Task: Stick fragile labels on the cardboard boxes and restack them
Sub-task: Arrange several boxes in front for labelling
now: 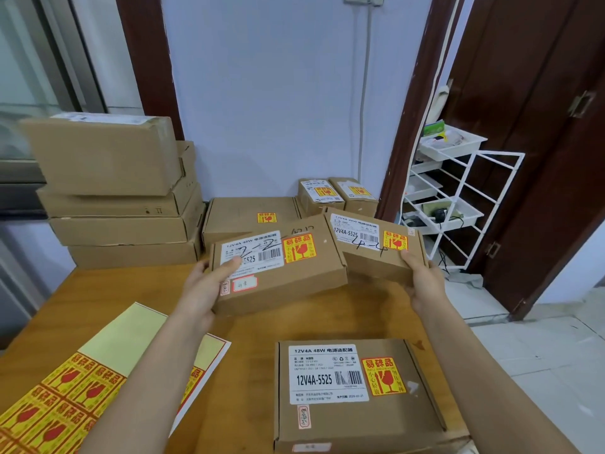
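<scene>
- The tall stack of plain cartons [124,191] at the table's far left edge leans unevenly; a knock could topple it.
- The left hand [204,290] grips the box marked 2-2 [278,273], and the right hand [422,283] grips the box marked 4-4 [376,247], both above the wooden table [248,326]; their corners overlap, so either could slip.
- The fragile-label sheet [65,398] overhangs the near left edge, and a forearm could drag it off.

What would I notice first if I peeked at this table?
Probably the two small cardboard boxes held up mid-table: the left hand grips the box marked 2-2, the right hand the box marked 4-4. Next, the bright yellow-and-red sheet of fragile labels at the near left, and the labelled box lying in front.
</scene>
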A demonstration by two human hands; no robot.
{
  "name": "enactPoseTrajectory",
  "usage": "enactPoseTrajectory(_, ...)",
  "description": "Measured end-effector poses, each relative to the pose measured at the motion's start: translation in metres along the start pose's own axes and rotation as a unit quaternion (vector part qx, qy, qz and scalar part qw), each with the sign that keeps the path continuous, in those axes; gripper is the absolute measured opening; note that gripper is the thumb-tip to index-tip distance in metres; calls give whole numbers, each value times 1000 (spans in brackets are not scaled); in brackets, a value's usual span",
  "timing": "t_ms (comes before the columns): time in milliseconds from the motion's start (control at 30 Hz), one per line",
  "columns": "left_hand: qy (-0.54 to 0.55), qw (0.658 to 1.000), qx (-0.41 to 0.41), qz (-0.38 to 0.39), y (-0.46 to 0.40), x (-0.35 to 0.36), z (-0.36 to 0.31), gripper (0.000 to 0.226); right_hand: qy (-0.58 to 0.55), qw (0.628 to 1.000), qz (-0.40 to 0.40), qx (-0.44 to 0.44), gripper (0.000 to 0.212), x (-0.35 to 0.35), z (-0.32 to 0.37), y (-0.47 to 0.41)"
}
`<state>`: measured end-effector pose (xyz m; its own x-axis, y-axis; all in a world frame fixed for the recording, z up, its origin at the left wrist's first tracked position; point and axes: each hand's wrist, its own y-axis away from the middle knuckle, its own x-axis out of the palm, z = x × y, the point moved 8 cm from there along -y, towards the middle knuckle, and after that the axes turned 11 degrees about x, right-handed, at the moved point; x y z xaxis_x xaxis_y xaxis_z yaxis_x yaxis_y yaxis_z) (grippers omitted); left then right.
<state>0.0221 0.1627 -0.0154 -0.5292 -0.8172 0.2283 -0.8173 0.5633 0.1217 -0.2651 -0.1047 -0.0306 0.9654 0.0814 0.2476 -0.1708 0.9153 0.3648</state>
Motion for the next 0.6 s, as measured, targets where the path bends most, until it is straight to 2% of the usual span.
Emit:
enactPoseTrajectory(133,21,999,14,-45,-11,-24,-19,64,-19,999,26,-21,42,18,15,7)
enactPoseTrajectory(300,39,993,47,-96,-25,-42,-55,73,31,997,53,-56,56,56,30,17)
enactPoseTrajectory(600,17,993,73,-96,-55,-23,-96,54,68,986,136,-62,62,162,27,30)
